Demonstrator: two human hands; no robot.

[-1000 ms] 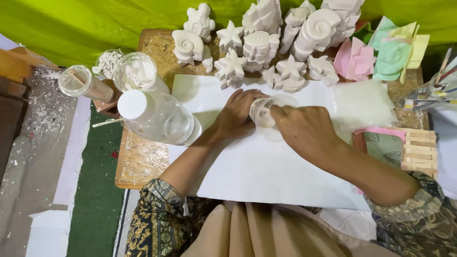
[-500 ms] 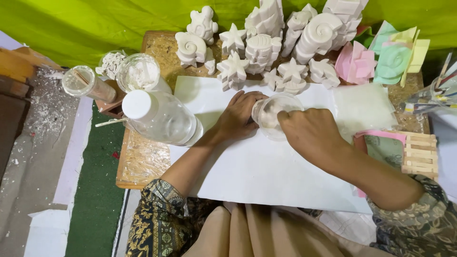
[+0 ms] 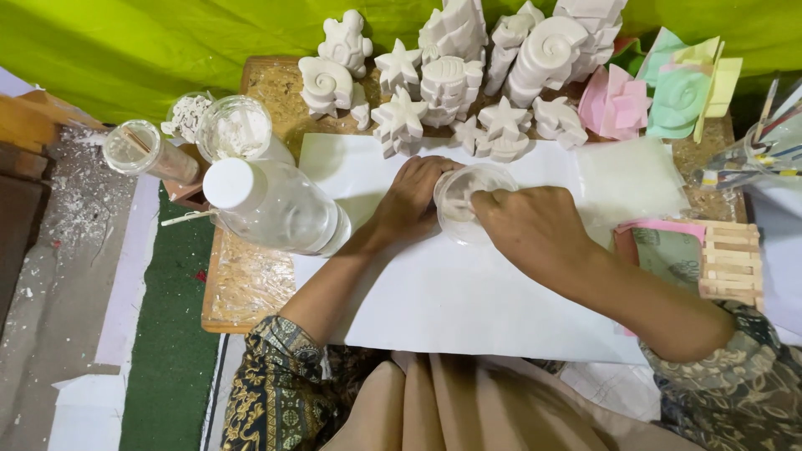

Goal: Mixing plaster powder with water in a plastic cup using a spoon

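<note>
White paper sheet covers the middle of the bench, and on it, toward its far edge, stands a small clear plastic cup with pale contents. The left hand is curled around the cup's left side, gripping it. The right hand sits over the cup's right rim with its fingers bent down into the mouth; whether they pinch anything inside is hidden.

Just beyond the cup, along the far edge of the sheet, stands a cluster of white plaster figures: stars, spiral shells and taller ridged shapes. To their right lie a pink mould and a green mould. On the left, a clear bottle with a white cap lies on its side near the left forearm, with a round open jar of white powder and a second tilted jar farther left. On the right, near the right forearm, a small rack of wooden sticks rests beside a pink-edged pad. Bright green cloth hangs behind everything.
</note>
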